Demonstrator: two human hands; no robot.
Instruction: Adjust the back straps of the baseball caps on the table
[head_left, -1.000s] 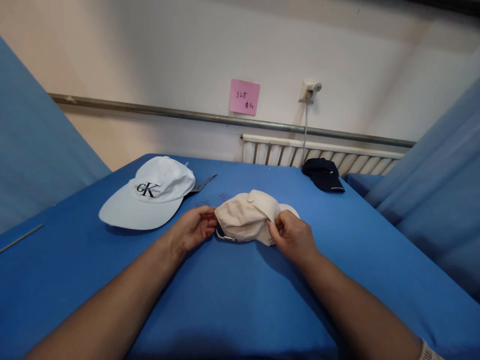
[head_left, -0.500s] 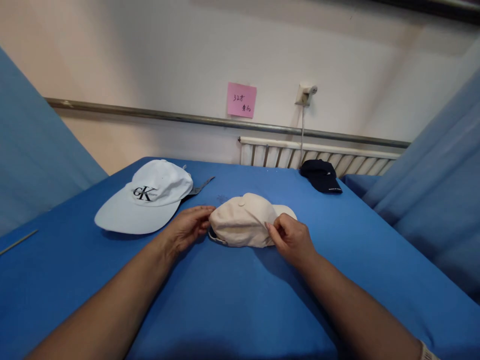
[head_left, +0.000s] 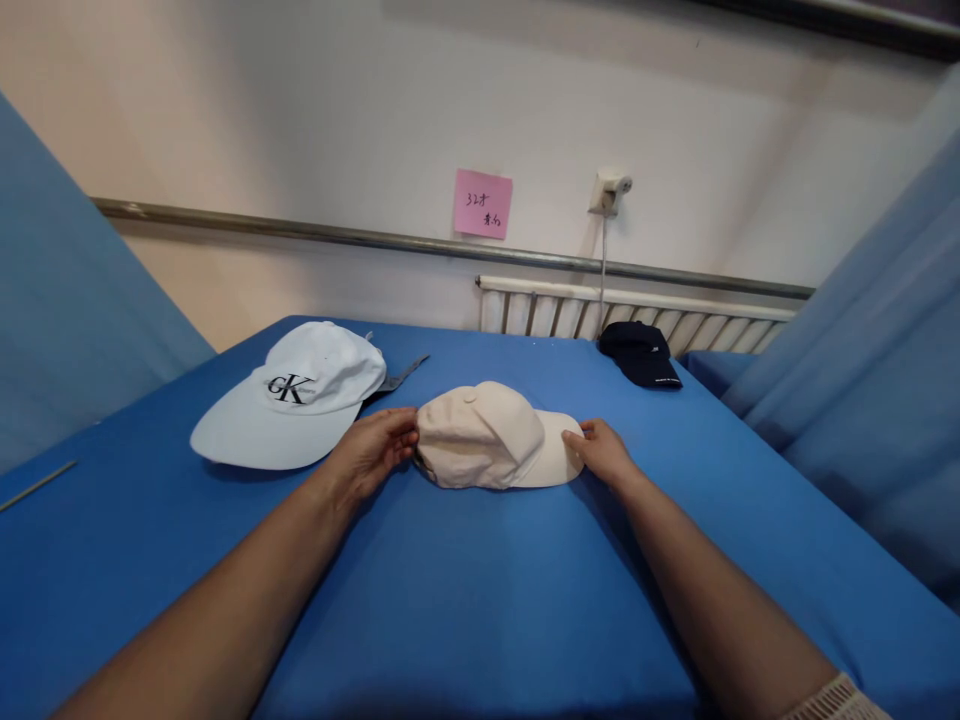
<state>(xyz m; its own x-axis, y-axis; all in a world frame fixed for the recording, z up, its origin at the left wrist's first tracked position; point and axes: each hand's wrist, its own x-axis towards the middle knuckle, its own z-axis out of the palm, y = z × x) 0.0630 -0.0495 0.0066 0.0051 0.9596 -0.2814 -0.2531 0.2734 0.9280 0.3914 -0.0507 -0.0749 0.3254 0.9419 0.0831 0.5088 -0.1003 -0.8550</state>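
A beige baseball cap (head_left: 480,435) sits crown up in the middle of the blue-covered table, its brim pointing right. My right hand (head_left: 604,452) is closed on the tip of that brim, thumb on top and the other fingers at the edge. At the back of the crown, my left hand (head_left: 377,447) is closed with bent fingers against the rim; part of its grip is hidden behind the cap. Just left of that hand lies a white baseball cap (head_left: 322,365) with black letters, its brim towards the front left.
A dark navy cap (head_left: 641,352) lies near the table's far right corner. A thin stick (head_left: 37,485) is at the left edge. Behind the blue table (head_left: 450,610) are a radiator (head_left: 555,312) and a metal rail (head_left: 337,232). Blue curtains (head_left: 885,370) hang at both sides.
My right hand has moved from the side of the beige cap's crown to its brim tip. The brim has turned towards me and shows more fully. My left hand has stayed at the back.
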